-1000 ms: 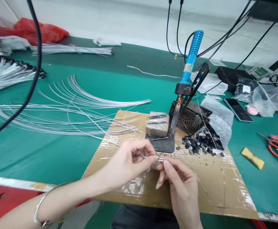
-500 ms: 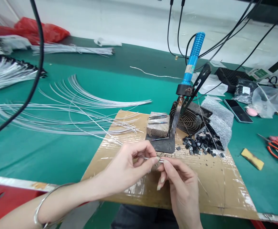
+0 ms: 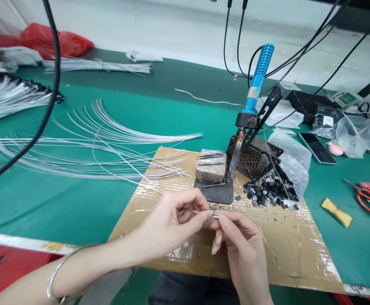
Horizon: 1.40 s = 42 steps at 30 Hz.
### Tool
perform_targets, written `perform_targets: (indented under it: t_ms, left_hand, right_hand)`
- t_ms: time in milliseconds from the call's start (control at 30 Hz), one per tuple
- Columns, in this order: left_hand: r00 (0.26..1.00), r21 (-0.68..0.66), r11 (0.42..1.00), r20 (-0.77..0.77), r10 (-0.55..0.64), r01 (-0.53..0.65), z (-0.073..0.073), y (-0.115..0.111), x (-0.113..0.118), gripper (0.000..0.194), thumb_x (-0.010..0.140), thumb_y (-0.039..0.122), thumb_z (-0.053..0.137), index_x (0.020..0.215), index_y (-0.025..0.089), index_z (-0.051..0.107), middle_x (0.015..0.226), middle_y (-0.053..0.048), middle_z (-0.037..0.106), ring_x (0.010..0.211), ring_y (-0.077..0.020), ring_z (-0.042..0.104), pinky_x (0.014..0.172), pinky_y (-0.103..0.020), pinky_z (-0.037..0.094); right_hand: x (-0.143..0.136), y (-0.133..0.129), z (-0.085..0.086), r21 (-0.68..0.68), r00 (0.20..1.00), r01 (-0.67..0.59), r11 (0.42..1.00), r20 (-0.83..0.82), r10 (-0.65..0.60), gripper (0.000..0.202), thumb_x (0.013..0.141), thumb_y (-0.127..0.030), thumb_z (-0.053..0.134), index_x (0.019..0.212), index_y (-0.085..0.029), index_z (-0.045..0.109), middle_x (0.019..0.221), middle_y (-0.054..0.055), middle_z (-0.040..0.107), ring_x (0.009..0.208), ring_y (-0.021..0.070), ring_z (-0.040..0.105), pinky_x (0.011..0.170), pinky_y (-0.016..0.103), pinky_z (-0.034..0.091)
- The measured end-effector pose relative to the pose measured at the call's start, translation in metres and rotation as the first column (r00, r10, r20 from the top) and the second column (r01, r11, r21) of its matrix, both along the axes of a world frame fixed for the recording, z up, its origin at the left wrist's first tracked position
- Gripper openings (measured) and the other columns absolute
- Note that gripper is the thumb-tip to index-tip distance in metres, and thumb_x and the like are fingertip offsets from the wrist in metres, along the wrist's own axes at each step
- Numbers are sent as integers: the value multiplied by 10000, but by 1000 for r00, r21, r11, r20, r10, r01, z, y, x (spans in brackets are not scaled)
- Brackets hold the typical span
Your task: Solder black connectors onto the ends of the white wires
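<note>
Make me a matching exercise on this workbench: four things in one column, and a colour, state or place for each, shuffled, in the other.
Column one
1. Thin piece
2. Ribbed handle
3. Phone
4. Small block

Column two
A. Yellow with dark stains
B. Lying flat, dark screen up
C. In the grip of the left hand and right hand
D. Blue, slanting upward

Right pairs: 1-C, 2-D, 3-B, 4-A

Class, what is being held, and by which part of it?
A thin silvery strand; left hand and right hand pinch neighbouring spots, but its ends are hidden.
</note>
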State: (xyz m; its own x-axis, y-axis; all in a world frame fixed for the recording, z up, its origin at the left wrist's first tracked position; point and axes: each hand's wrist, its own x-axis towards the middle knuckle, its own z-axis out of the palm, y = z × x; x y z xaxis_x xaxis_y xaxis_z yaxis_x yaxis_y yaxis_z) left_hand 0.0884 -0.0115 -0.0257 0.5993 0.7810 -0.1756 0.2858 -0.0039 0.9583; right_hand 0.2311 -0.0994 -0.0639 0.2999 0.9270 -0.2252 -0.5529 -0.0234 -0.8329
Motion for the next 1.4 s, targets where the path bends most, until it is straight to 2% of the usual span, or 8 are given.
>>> perform_targets:
  t_ms: [200, 333, 500, 733, 933, 1167, 1400]
  left_hand:
    - [999, 23, 1000, -40, -11, 12, -1, -1, -3, 256, 881, 395, 615, 790, 157, 635, 654, 11, 548, 562, -110, 402, 517, -246, 284]
    - [1000, 27, 1000, -24, 3, -3, -1, -1, -2, 259, 891, 396, 612, 793, 158, 638, 663, 6, 561, 567, -110, 414, 516, -240, 302]
    - [998, 72, 996, 13, 56, -57, -2, -3, 0, 235, 881, 372, 644, 766, 168, 632, 673, -4, 591, 582, -116, 472, 511, -226, 352]
    - [992, 169, 979, 57, 110, -118, -9, -8, -1, 209, 886, 339, 677, 773, 165, 658, 686, -20, 632, 578, -119, 533, 514, -220, 411]
    - [980, 153, 973, 127, 151, -170, -15, -11, 2, 220, 887, 350, 674, 768, 166, 653, 652, -16, 617, 570, -121, 541, 514, -219, 423]
    - [981, 96, 980, 108, 162, -173, -15, -12, 2, 240, 879, 383, 638, 776, 166, 640, 645, -16, 604, 575, -129, 536, 514, -229, 407]
    - [969, 39, 981, 168, 180, -189, -15, -12, 5, 226, 863, 361, 665, 771, 161, 614, 677, -23, 649, 579, -117, 543, 527, -216, 420]
  right_hand:
    - [14, 3, -4, 49, 985, -173, 984, -16, 174, 103, 854, -328, 835, 862, -228, 858, 736, 23, 779, 513, 84, 639, 503, 178, 603]
    - [16, 3, -5, 58, 983, -180, 982, -16, 181, 112, 871, -328, 824, 863, -221, 857, 739, 21, 775, 524, 81, 645, 527, 176, 612]
    - [8, 3, -4, 67, 990, -135, 989, -38, 138, 158, 879, -364, 818, 857, -212, 857, 732, 22, 772, 526, 72, 648, 541, 156, 606]
    - [-5, 8, 2, 56, 996, 24, 998, -86, -20, 181, 756, -371, 911, 768, -198, 858, 668, 17, 760, 480, 55, 605, 502, 125, 588]
    - [-13, 9, 4, 44, 989, 105, 993, -107, -100, 188, 713, -368, 937, 749, -202, 857, 672, 18, 771, 480, 60, 617, 490, 124, 586]
    - [-14, 8, 4, 62, 990, 98, 993, -103, -92, 193, 733, -378, 927, 745, -200, 853, 675, 15, 772, 487, 63, 638, 506, 125, 594]
    - [-15, 9, 4, 73, 990, 108, 991, -96, -101, 190, 736, -380, 929, 751, -206, 854, 681, 13, 775, 489, 63, 641, 511, 128, 598]
